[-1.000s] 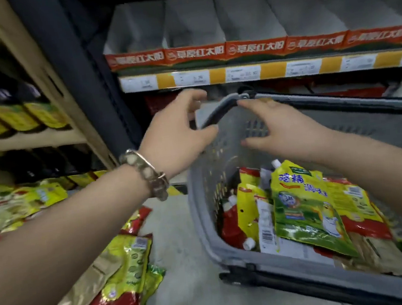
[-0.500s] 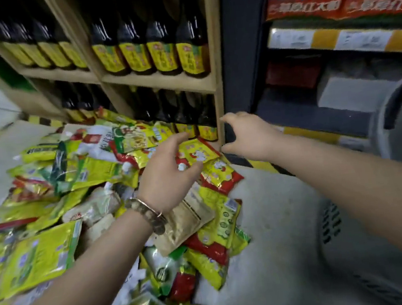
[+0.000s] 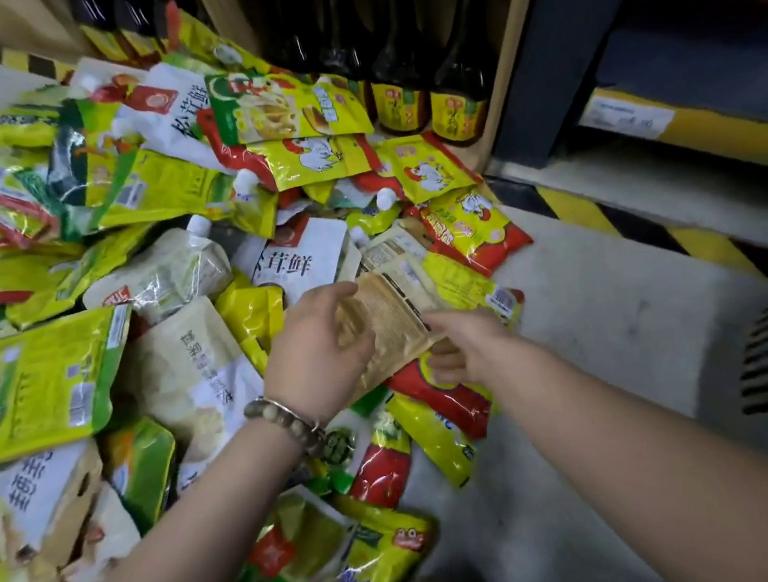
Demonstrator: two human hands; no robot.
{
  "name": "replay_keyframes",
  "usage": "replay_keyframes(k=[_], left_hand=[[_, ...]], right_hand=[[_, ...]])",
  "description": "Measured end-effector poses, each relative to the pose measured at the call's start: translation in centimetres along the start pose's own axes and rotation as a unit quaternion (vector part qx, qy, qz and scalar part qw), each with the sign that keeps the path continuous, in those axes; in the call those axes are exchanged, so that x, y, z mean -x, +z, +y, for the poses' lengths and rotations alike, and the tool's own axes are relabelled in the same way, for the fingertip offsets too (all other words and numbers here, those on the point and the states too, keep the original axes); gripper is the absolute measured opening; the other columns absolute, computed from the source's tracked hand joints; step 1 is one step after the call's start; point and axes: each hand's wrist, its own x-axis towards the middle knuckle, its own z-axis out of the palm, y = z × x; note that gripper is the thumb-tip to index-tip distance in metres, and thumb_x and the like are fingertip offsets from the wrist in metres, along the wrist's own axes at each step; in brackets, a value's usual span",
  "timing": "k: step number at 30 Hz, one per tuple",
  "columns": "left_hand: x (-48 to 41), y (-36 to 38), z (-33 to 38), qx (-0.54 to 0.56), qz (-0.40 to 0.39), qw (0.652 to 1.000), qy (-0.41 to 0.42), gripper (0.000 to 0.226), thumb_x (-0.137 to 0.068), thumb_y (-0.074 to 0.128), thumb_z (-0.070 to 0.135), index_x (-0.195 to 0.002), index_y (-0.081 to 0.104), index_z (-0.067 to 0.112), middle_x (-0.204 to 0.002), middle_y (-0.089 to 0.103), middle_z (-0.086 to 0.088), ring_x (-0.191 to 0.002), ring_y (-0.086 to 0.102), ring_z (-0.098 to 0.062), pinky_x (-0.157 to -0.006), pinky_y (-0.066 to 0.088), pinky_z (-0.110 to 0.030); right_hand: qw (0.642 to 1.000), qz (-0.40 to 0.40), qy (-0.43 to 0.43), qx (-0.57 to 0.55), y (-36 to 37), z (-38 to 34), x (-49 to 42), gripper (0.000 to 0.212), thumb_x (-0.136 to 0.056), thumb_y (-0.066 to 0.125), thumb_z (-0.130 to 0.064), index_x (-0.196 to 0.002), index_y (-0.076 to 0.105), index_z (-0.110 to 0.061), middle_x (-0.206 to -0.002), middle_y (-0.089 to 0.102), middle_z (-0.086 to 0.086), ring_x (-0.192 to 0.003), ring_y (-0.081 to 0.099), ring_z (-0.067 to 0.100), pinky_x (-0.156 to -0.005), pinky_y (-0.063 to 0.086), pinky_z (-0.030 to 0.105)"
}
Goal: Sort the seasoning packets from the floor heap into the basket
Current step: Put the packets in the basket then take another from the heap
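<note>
Head view, centre: tan seasoning packet (image 3: 392, 320) is grasped by left hand (image 3: 317, 350), pinched by right hand (image 3: 466, 346); best lifted clear of heap (image 3: 141, 250).

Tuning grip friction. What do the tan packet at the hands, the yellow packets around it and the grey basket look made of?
Tan packet: matte kraft paper or paper-look film, dull and creased, no glare.
Yellow packets: glossy plastic film, bright highlights on wrinkles.
Basket: probably moulded grey plastic, slotted wall, blurred.

Grey floor (image 3: 612, 314), wooden shelf (image 3: 510, 64) of dark bottles (image 3: 395, 52).
</note>
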Motion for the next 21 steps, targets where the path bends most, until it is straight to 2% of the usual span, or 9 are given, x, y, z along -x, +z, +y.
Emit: replay_keyframes(k=[3, 6, 8, 9, 11, 14, 17, 19, 21], left_hand=[[-0.1, 0.6, -1.0, 0.004, -0.004, 1.0, -0.001, 0.052, -0.073, 0.057, 0.035, -0.121, 0.059, 0.016, -0.125, 0.058, -0.003, -0.11, 0.056, -0.022, -0.087, 0.043, -0.027], [-0.2, 1.0, -1.9, 0.026, 0.021, 0.999, 0.0, 0.039, -0.083, 0.068, 0.02, -0.12, 0.06, 0.015, -0.122, 0.059, -0.004, -0.104, 0.058, -0.021, -0.079, 0.037, -0.018], [-0.4, 1.3, -2.3, 0.032, 0.031, 0.999, -0.002, 0.037, -0.083, 0.068, 0.016, -0.119, 0.061, 0.016, -0.12, 0.059, -0.003, -0.103, 0.058, -0.019, -0.078, 0.036, -0.018], [-0.4, 1.4, -2.3, 0.03, 0.032, 0.999, -0.002, 0.036, -0.083, 0.068, 0.017, -0.119, 0.062, 0.016, -0.119, 0.06, -0.003, -0.102, 0.058, -0.018, -0.078, 0.036, -0.018], [-0.5, 1.8, -2.5, 0.033, 0.04, 0.999, 0.001, 0.034, -0.081, 0.065, 0.023, -0.115, 0.064, 0.017, -0.116, 0.062, -0.002, -0.099, 0.058, -0.016, -0.078, 0.036, -0.017], [-0.2, 1.7, -2.5, 0.105, 0.097, 0.99, -0.002, 0.031, -0.076, 0.055, 0.026, -0.104, 0.066, 0.02, -0.107, 0.064, 0.0, -0.092, 0.059, -0.012, -0.079, 0.042, -0.017], [0.3, 1.3, -2.4, 0.162, 0.149, 0.975, -0.032, 0.035, -0.076, 0.057, 0.03, -0.111, 0.058, 0.022, -0.113, 0.056, 0.005, -0.104, 0.053, -0.005, -0.089, 0.042, -0.016], [0.7, 1.6, -2.4, 0.253, 0.083, 0.959, -0.103, 0.06, -0.068, 0.065, 0.037, -0.124, 0.049, 0.022, -0.117, 0.053, 0.009, -0.105, 0.053, -0.002, -0.091, 0.043, -0.016], [1.2, 2.2, -1.9, 0.43, -0.065, 0.875, -0.213, 0.079, -0.061, 0.075, 0.035, -0.132, 0.047, 0.014, -0.115, 0.065, 0.001, -0.095, 0.065, -0.009, -0.084, 0.052, -0.026]], right_hand=[[0.99, 0.077, -0.005, -0.118, 2.1, 0.2, -1.5, 0.021, -0.078, 0.077, -0.022, -0.079, 0.06, -0.008, -0.059, 0.053, 0.005, -0.044, 0.046, 0.017, -0.048, 0.04, 0.021], [0.977, 0.122, -0.02, -0.173, 2.8, -0.1, -2.5, 0.026, -0.076, 0.078, -0.016, -0.096, 0.066, -0.004, -0.084, 0.064, 0.008, -0.067, 0.055, 0.02, -0.071, 0.049, 0.04], [0.969, 0.091, -0.025, -0.23, 2.9, -0.6, -3.0, 0.033, -0.08, 0.073, -0.008, -0.11, 0.061, -0.001, -0.107, 0.065, 0.012, -0.078, 0.058, 0.023, -0.069, 0.053, 0.04], [0.963, 0.053, -0.027, -0.261, 3.1, -1.0, -3.0, 0.032, -0.083, 0.069, -0.005, -0.113, 0.06, -0.001, -0.111, 0.065, 0.013, -0.076, 0.059, 0.024, -0.061, 0.054, 0.035], [0.951, -0.031, -0.03, -0.306, 3.5, -1.6, -2.5, 0.025, -0.088, 0.062, -0.005, -0.113, 0.059, -0.003, -0.109, 0.065, 0.013, -0.07, 0.062, 0.021, -0.049, 0.055, 0.03], [0.953, -0.061, -0.083, -0.284, 3.3, -1.6, -2.0, 0.027, -0.091, 0.055, 0.0, -0.117, 0.058, -0.004, -0.106, 0.067, 0.013, -0.073, 0.065, 0.017, -0.067, 0.059, 0.033], [0.953, -0.102, -0.166, -0.231, 0.3, -0.9, -0.2, 0.036, -0.09, 0.047, 0.009, -0.121, 0.057, -0.007, -0.097, 0.067, 0.01, -0.073, 0.067, 0.016, -0.06, 0.059, 0.029], [0.956, -0.154, -0.176, -0.18, -2.2, -0.2, 1.7, 0.04, -0.089, 0.044, 0.011, -0.122, 0.056, -0.008, -0.1, 0.067, 0.01, -0.073, 0.069, 0.015, -0.058, 0.059, 0.029], [0.961, -0.188, -0.158, -0.127, -3.7, 1.0, 2.9, 0.04, -0.088, 0.045, 0.01, -0.122, 0.056, -0.007, -0.103, 0.068, 0.013, -0.073, 0.07, 0.016, -0.057, 0.058, 0.028]])
